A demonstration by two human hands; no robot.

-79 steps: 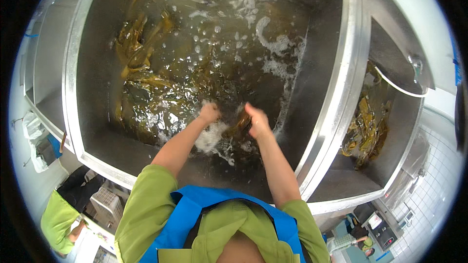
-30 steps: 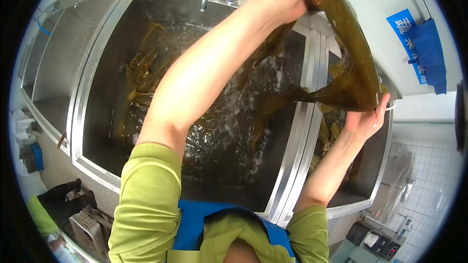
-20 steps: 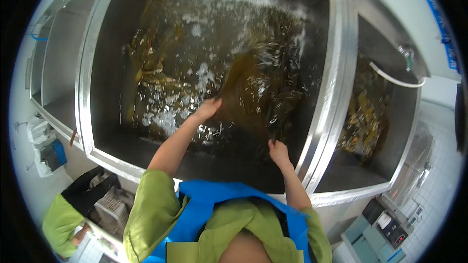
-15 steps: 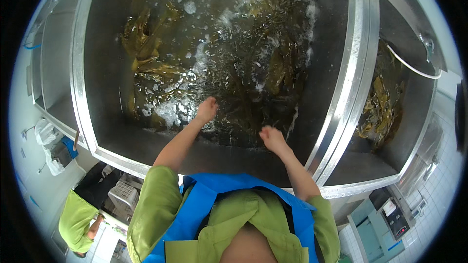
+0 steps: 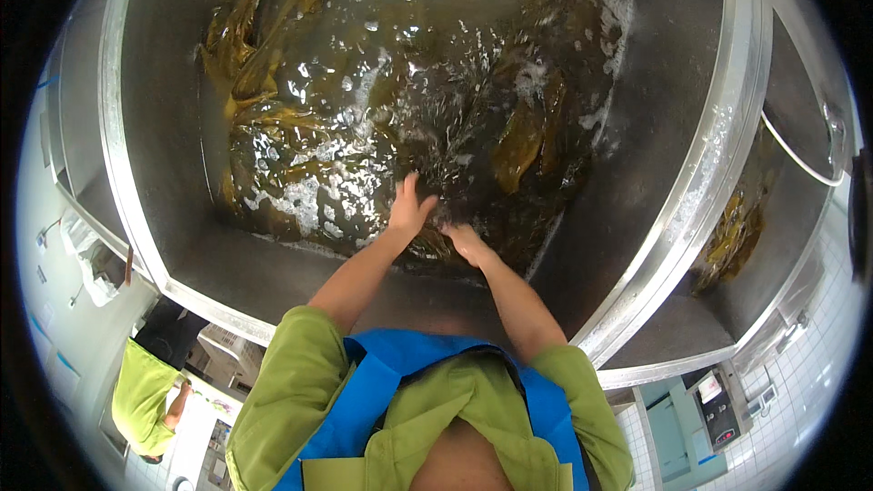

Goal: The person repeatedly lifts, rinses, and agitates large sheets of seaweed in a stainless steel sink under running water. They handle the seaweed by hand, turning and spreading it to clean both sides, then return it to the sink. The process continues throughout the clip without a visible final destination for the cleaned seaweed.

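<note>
- Brown-green fronds [image 5: 516,150] lie in the water [image 5: 400,5] of the sink [image 5: 641,164].
- Left hand [image 5: 411,207] at the water, fingers spread.
- Right hand [image 5: 466,242] just beside, fingertips blurred; pinching, I cannot tell.
- Rim [image 5: 677,227] well apart from both.
- Red-lit panel [image 5: 721,411], lower right: lettering too small.

Right grip [image 5: 466,243] blurred at the fingertips [image 5: 447,229], sink [image 5: 159,127] cut off at the top

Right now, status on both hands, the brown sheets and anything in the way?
Left hand open at the water. Right hand beside it, grip unclear. Brown sheets lie in the basin. Foam and glare partly cover the surface.
</note>
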